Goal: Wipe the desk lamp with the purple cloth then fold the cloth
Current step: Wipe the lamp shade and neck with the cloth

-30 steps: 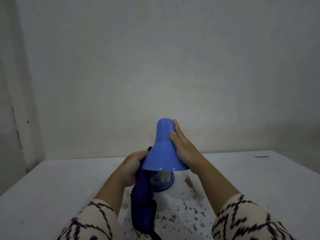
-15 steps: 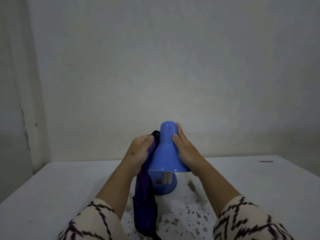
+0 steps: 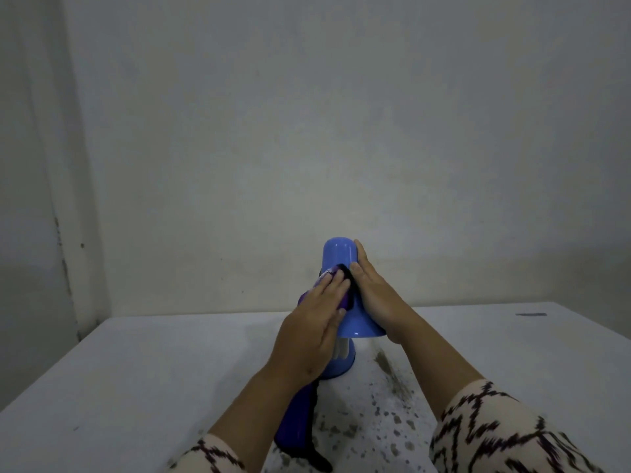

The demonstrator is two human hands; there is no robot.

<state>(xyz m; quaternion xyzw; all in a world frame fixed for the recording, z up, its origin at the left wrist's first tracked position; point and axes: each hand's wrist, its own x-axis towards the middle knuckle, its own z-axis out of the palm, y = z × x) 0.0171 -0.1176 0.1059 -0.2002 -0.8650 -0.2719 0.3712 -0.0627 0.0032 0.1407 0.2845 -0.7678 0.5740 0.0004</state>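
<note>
Centrally, left hand (image 3: 309,327), fingers straight, presses purple cloth (image 3: 297,425) on blue lamp shade (image 3: 341,264); right hand (image 3: 372,295) flat along shade, white counter (image 3: 153,370) beneath.

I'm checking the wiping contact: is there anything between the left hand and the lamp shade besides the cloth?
Nothing visible. The left hand presses the purple cloth flat against the blue lamp shade; the right hand steadies the other side.

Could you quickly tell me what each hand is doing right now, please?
Left hand: open, straight fingers pressing the purple cloth against the lamp shade.
Right hand: open, flat against the shade's side, steadying it.
</note>
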